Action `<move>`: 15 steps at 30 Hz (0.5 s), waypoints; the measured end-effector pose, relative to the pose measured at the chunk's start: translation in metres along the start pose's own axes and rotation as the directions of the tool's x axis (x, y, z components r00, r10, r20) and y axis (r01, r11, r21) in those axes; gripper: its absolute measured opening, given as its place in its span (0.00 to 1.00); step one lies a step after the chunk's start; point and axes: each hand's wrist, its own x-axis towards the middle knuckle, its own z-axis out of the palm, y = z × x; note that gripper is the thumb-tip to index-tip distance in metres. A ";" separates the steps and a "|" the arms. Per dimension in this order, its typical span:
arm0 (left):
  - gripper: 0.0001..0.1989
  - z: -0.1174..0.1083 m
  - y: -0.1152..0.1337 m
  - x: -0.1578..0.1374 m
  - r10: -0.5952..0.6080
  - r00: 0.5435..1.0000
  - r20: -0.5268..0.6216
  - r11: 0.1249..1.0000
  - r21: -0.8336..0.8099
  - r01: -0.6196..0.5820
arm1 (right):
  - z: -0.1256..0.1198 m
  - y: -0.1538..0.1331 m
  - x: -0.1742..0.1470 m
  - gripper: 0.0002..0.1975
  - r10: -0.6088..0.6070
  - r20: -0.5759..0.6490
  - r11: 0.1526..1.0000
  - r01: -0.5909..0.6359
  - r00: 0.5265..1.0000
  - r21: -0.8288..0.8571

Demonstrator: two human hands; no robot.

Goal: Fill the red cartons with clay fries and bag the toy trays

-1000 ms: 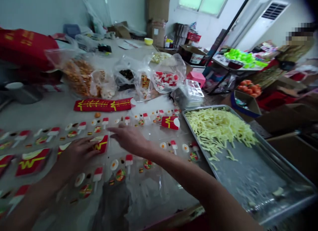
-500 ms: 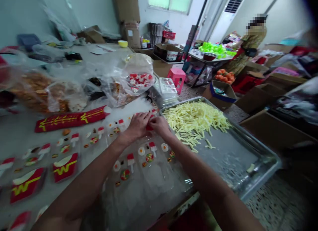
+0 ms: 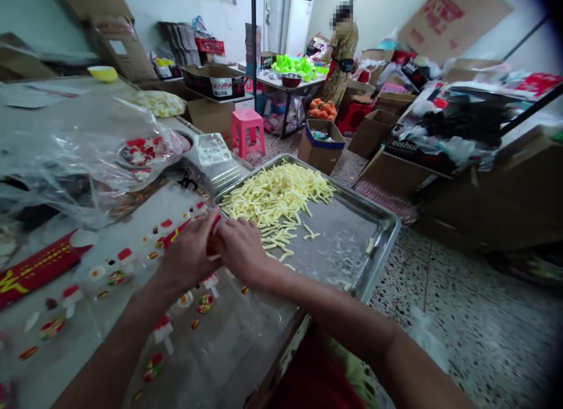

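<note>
My left hand (image 3: 191, 248) is closed around a small red fry carton (image 3: 214, 244), of which only slivers show between the hands. Pressed against its right side, my right hand (image 3: 241, 248) has its fingers curled on the carton. Just beyond them, a metal tray (image 3: 378, 256) bears a heap of pale yellow fry-shaped sticks (image 3: 281, 189). Under and left of my hands lie clear bags with miniature food pieces, among them a red-and-white popsicle shape (image 3: 163, 330) and a round pizza-like piece (image 3: 153, 367). A stack of flat red cartons (image 3: 41, 265) with yellow marks lies at the left.
Behind the hands are a plastic bag (image 3: 88, 139), a bowl of red and white pieces (image 3: 147, 151) and stacked clear trays (image 3: 215, 154). A pink stool (image 3: 248, 133) and cardboard boxes (image 3: 321, 144) stand on the floor. Another person (image 3: 343, 57) stands at a far table.
The view has swung to the right, so the table things sit further left. Both hands stay together at the red carton, now beside the tray's near left corner.
</note>
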 end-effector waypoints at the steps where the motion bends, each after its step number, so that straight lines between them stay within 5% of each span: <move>1: 0.42 0.004 0.015 0.001 0.006 1.000 -0.001 1.000 0.007 -0.006 | -0.005 0.006 -0.010 0.09 -0.054 0.026 0.998 0.053 0.998 0.045; 3: 0.39 0.010 0.035 0.001 -0.038 0.999 0.004 0.999 0.006 0.038 | -0.018 0.035 -0.027 0.10 -0.079 0.061 0.985 0.069 0.995 0.160; 5: 0.42 0.015 0.044 0.002 -0.112 0.993 0.038 0.992 -0.047 0.114 | -0.035 0.081 -0.041 0.09 0.082 0.065 0.968 -0.095 0.994 0.234; 7: 0.44 0.017 0.051 0.002 -0.170 0.983 0.066 0.978 -0.116 0.176 | -0.050 0.130 -0.049 0.08 0.261 0.057 0.947 -0.267 0.964 0.178; 9: 0.45 0.017 0.059 0.005 -0.186 0.980 0.072 0.967 -0.163 0.196 | -0.058 0.167 -0.051 0.13 0.254 0.128 0.960 -0.266 0.959 0.089; 12: 0.46 0.017 0.076 0.011 -0.139 0.990 0.031 0.969 -0.202 0.142 | -0.057 0.185 -0.046 0.16 0.163 0.277 0.987 -0.161 0.947 -0.029; 15: 0.47 0.014 0.089 0.015 -0.113 0.992 -0.048 0.975 -0.198 0.102 | -0.047 0.178 -0.040 0.08 0.203 0.324 0.977 -0.171 0.924 -0.124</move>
